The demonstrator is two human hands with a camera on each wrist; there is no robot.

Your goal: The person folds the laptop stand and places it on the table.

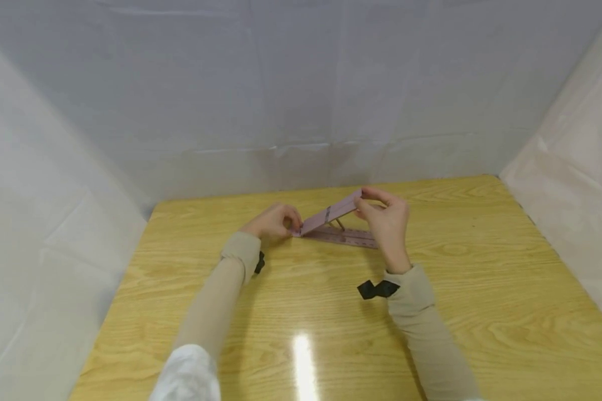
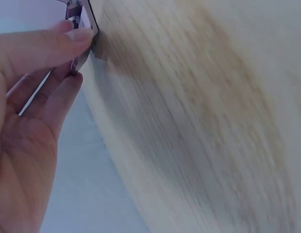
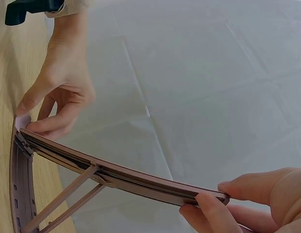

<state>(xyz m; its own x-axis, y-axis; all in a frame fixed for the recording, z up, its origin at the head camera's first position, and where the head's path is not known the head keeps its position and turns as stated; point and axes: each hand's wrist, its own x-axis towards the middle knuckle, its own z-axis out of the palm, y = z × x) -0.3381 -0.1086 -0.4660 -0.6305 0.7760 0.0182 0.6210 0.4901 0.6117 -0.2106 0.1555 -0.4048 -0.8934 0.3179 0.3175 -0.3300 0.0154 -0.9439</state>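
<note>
Both sleeves [image 1: 215, 295] reached across the table [image 1: 481, 289], where the left hand [image 1: 272, 221] pinched the stand [image 1: 331, 223] at its hinge and the right hand [image 1: 387, 223] pinched the raised panel's free end. If that pinch slipped, the panel would likely snap down on the strut [image 3: 68, 204].

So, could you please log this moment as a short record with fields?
Object: pink hinged folding stand, base flat on the table, top panel raised on a thin strut
Left hand: pinches the hinge end
Right hand: pinches the raised free end
Surface: glossy light wooden table
Surround: white sheeting
</note>
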